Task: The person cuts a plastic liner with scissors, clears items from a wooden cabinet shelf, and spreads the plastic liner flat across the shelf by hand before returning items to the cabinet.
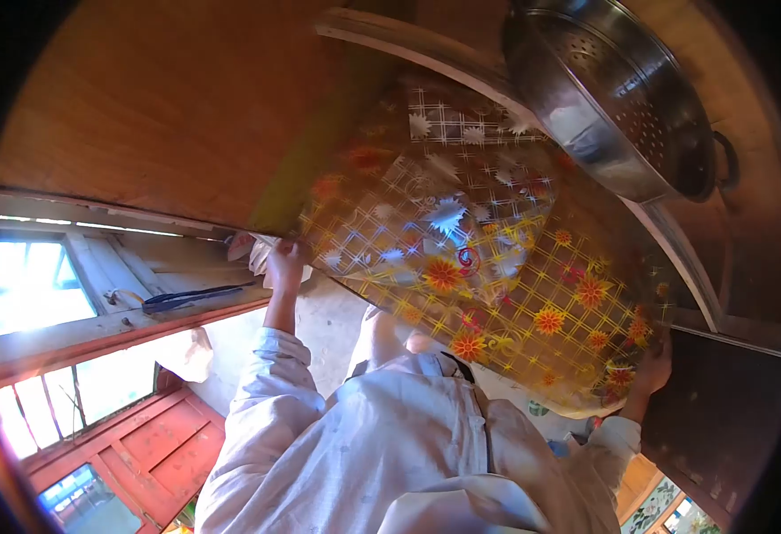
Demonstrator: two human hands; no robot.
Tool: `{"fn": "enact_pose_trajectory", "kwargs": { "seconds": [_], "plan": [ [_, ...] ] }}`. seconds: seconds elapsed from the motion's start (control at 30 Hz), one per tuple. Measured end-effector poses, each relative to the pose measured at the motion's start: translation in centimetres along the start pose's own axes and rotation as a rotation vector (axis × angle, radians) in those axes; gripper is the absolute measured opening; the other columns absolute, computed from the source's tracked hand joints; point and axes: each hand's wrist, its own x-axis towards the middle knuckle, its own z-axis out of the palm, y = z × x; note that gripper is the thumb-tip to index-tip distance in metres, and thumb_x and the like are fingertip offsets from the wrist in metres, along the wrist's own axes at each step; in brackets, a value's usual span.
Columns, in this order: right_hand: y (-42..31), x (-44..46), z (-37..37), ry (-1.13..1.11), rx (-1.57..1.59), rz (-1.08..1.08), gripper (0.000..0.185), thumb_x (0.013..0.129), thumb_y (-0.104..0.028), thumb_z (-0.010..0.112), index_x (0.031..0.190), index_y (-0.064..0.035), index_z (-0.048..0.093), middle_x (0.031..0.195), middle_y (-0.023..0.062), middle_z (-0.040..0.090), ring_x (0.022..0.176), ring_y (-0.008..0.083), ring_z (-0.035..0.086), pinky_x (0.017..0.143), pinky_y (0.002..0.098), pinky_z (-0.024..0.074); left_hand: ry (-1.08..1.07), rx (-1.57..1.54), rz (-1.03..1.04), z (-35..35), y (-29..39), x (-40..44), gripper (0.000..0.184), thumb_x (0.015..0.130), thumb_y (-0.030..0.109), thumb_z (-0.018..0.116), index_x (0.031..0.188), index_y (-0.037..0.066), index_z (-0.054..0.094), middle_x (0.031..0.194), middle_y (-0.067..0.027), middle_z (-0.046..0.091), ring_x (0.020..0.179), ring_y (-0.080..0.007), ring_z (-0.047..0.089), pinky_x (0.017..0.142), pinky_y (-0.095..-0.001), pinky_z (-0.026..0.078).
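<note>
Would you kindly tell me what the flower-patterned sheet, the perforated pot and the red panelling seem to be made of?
Flower-patterned sheet: probably thin clear plastic, glossy; brown shows through between the printed flowers and lines.
Perforated pot: likely stainless steel, polished; it is silvery with bright reflections.
Red panelling: perhaps painted wood, fairly matt; its framed panels suggest this, not conclusively.

The sheet bears yellow crossed lines, orange-red flowers and silvery-white blooms, while the steamer is silver with a black handle, the panel orange-brown, the woodwork coral red and the shirt pale bluish white.
</note>
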Motion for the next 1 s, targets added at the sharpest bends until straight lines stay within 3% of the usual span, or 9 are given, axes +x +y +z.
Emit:
{"fn": "enact_pose_trajectory", "kwargs": {
  "seconds": [0.07, 0.3, 0.37, 0.47, 0.53, 0.6, 0.67, 0.77, 1.0],
  "plan": [
    [1.0, 0.0, 2.1, -0.021, 0.015, 0.021, 0.033, 0.091, -0.026, 0.045, 0.120, -0.0151, 0.057, 0.106, 0.0149, 0.063, 0.084, 0.0348, 0.062, 0.068, 0.0428, 0.0484, 0.000, 0.109, -0.017, -0.6, 1.7, -0.4, 0.020, 0.080, 0.017, 0.062, 0.077, -0.003, 0.061, 0.070, -0.0111, 0.065, 0.064, -0.0150, 0.060, 0.061, -0.0282, 0.046],
    [4.2, -0.2, 9.1, -0.057, 0.105, 0.064, 0.032, 0.093, -0.027, 0.044, 0.115, -0.0083, 0.057, 0.104, 0.0166, 0.063, 0.091, 0.0354, 0.060, 0.074, 0.0416, 0.0473, 0.104, -0.072, -0.016, 0.6, -2.0, 0.4, 0.026, 0.080, 0.023, 0.065, 0.076, -0.002, 0.060, 0.068, -0.0115, 0.064, 0.062, -0.0177, 0.060, 0.060, -0.0299, 0.046],
    [5.9, 0.4, 10.3, -0.081, 0.133, 0.072, 0.032, 0.093, -0.027, 0.043, 0.115, -0.0085, 0.057, 0.105, 0.0166, 0.062, 0.094, 0.0347, 0.060, 0.076, 0.0407, 0.0468, 0.124, -0.120, -0.006, -0.1, 0.1, -0.4, 0.027, 0.080, 0.024, 0.065, 0.074, -0.002, 0.059, 0.066, -0.0112, 0.063, 0.060, -0.0178, 0.058, 0.059, -0.0313, 0.045],
    [5.6, 0.9, 8.5, -0.076, 0.120, 0.076, 0.036, 0.094, -0.030, 0.043, 0.119, -0.0062, 0.054, 0.115, 0.0164, 0.058, 0.100, 0.0325, 0.058, 0.081, 0.0398, 0.0450, 0.078, -0.054, -0.125, 0.2, -0.9, 0.2, 0.029, 0.079, 0.025, 0.065, 0.072, -0.002, 0.058, 0.065, -0.0103, 0.062, 0.059, -0.0170, 0.057, 0.058, -0.0320, 0.044],
    [7.0, 2.2, 9.4, -0.062, 0.565, 0.170, 0.035, 0.094, -0.028, 0.043, 0.116, -0.0046, 0.056, 0.116, 0.0164, 0.058, 0.102, 0.0312, 0.057, 0.082, 0.0386, 0.0444, 0.067, -0.027, -0.166, 0.1, -1.5, 0.3, 0.031, 0.079, 0.027, 0.065, 0.071, -0.002, 0.058, 0.063, -0.0102, 0.061, 0.057, -0.0165, 0.055, 0.057, -0.0318, 0.044],
    [7.3, 2.8, 10.1, -0.047, 0.644, 0.167, 0.035, 0.095, -0.027, 0.042, 0.115, -0.0033, 0.057, 0.117, 0.0164, 0.057, 0.103, 0.0304, 0.056, 0.084, 0.0375, 0.0439, 0.056, -0.005, -0.203, 0.3, -2.1, 0.6, 0.033, 0.079, 0.029, 0.065, 0.070, -0.002, 0.058, 0.062, -0.0101, 0.060, 0.055, -0.0160, 0.053, 0.056, -0.0316, 0.043],
    [5.4, 2.1, 8.4, -0.028, 0.349, 0.062, 0.035, 0.095, -0.025, 0.041, 0.116, -0.0022, 0.056, 0.118, 0.0165, 0.057, 0.106, 0.0299, 0.055, 0.085, 0.0366, 0.0434, 0.063, -0.079, -0.171, 1.2, -4.5, 1.2, 0.036, 0.079, 0.031, 0.065, 0.067, -0.001, 0.056, 0.059, -0.0101, 0.057, 0.054, -0.0158, 0.050, 0.054, -0.0319, 0.042],
    [9.0, 2.8, 11.7, 0.075, 0.221, -0.164, 0.033, 0.092, -0.025, 0.043, 0.109, -0.0014, 0.058, 0.102, 0.0189, 0.062, 0.092, 0.0322, 0.060, 0.078, 0.0380, 0.0452, 0.108, -0.098, -0.142, 1.7, -4.7, 1.1, 0.036, 0.080, 0.031, 0.065, 0.067, -0.001, 0.053, 0.058, -0.0105, 0.056, 0.053, -0.0165, 0.049, 0.053, -0.0326, 0.041],
    [11.2, 3.1, 14.4, -0.157, 0.323, 0.011, 0.031, 0.092, -0.024, 0.045, 0.107, -0.0003, 0.057, 0.089, 0.0165, 0.061, 0.076, 0.0255, 0.059, 0.068, 0.0350, 0.0443, 0.121, -0.034, -0.147, 1.3, -3.5, 0.8, 0.032, 0.081, 0.029, 0.063, 0.072, -0.001, 0.056, 0.063, -0.0147, 0.059, 0.057, -0.0251, 0.055, 0.057, -0.0350, 0.043]
  ]
}}
